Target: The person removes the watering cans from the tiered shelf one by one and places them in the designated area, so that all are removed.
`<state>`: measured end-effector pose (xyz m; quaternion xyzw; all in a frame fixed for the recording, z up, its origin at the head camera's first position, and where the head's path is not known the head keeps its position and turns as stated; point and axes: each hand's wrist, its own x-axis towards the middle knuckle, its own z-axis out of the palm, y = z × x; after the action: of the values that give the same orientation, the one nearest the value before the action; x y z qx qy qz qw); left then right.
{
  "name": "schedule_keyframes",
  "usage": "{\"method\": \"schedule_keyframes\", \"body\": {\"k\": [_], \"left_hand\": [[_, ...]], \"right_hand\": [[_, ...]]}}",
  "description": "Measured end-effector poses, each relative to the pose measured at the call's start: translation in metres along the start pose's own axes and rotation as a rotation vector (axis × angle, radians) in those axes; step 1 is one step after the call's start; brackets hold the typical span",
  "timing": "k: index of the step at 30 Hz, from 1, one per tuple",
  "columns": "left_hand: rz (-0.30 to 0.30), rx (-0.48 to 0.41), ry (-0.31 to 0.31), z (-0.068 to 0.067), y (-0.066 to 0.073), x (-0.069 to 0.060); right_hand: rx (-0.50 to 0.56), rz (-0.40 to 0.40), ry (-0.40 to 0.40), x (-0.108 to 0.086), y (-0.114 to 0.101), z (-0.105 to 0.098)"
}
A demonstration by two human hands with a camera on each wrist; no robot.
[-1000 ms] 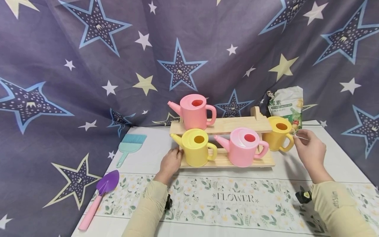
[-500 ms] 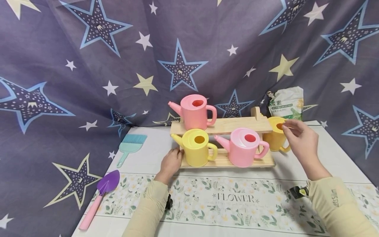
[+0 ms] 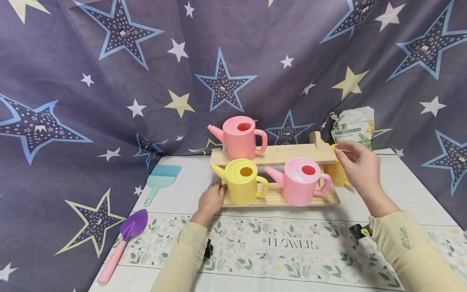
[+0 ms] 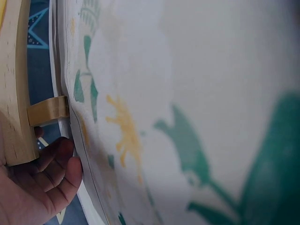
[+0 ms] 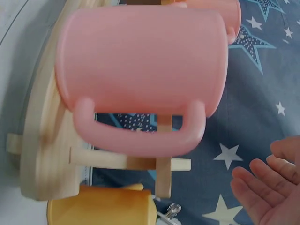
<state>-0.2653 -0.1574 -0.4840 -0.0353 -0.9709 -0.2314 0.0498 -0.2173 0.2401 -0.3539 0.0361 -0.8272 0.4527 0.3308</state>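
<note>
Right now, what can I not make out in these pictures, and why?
Handle of the rightmost yellow can: head view, mostly behind the right hand; right wrist view, below the bottom edge.
Lower part of the white bag: head view, behind the same hand and can.
Small print under FLOWER: head view, too small.
Green leaf print: left wrist view, blurred, cut by the right edge.

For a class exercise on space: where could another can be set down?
Bare: upper shelf right of top can; cloth between brush and left hand. Crowded: lower shelf, holding yellow can and pink can; beyond its right end, with right hand, rear can and bag.
</note>
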Motion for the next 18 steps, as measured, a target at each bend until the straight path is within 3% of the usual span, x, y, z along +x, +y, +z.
{"method": "schedule_keyframes", "body": {"k": [5,18], "left_hand": [[-0.003,-0.006,-0.001,0.000,0.000,0.000],[-0.008,-0.009,-0.012,0.000,-0.001,0.000]], "right_hand": [[0.040,-0.026,-0.038,0.002,-0.010,0.006],[0.020,-0.035,-0.154,0.005,-0.029,0.022]]}}
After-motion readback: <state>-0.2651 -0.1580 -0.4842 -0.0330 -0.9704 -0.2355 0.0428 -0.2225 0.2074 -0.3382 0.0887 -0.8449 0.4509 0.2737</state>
